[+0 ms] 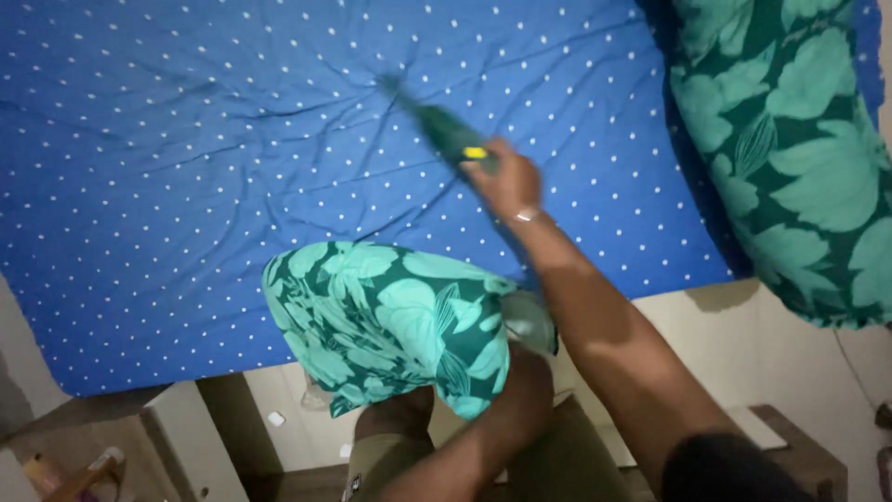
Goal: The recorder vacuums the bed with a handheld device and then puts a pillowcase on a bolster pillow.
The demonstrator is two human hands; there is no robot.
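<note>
1. Right hand (506, 181), upper centre, is wrapped round a green brush (437, 125) lying on the blue dotted sheet (186, 186).
2. Left hand (525, 372) – lower centre – is tucked beneath a green leaf-print pillow (390, 321); its grip is hidden.
3. A second leaf-print pillow (799, 149) sits upper right.

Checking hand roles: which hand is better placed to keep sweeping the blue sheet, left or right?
Right, probably. The right hand already grips the green brush, extended over the blue dotted sheet. The left hand is occupied, pressed against the green floral pillow.
</note>
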